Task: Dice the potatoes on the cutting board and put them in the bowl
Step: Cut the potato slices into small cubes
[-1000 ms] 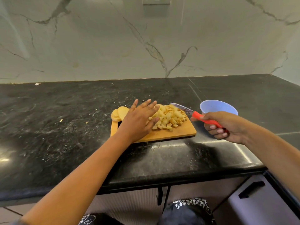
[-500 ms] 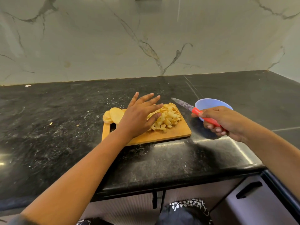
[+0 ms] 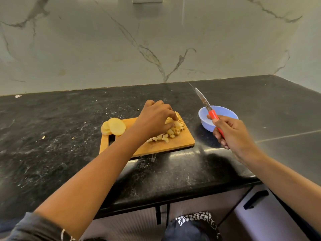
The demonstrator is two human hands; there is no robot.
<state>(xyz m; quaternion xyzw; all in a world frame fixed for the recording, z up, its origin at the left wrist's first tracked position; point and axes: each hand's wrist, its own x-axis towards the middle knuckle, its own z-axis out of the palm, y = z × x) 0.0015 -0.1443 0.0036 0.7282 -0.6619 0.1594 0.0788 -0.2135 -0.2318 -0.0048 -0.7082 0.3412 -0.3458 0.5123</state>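
While the right hand [image 3: 232, 134] grips the knife [image 3: 206, 104], left hand [image 3: 153, 117] fingers [image 3: 168, 126] clutch half-hidden diced potatoes [image 3: 172, 133].

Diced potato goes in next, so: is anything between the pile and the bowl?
Yes: beyond the diced potato under the left hand, the right hand holds the knife across the bowl's near-left rim, partly covering its opening.

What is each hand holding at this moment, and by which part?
The right hand grips the knife by its red handle, blade pointing up and away. The left hand grips a clump of diced potato at the pile's top.
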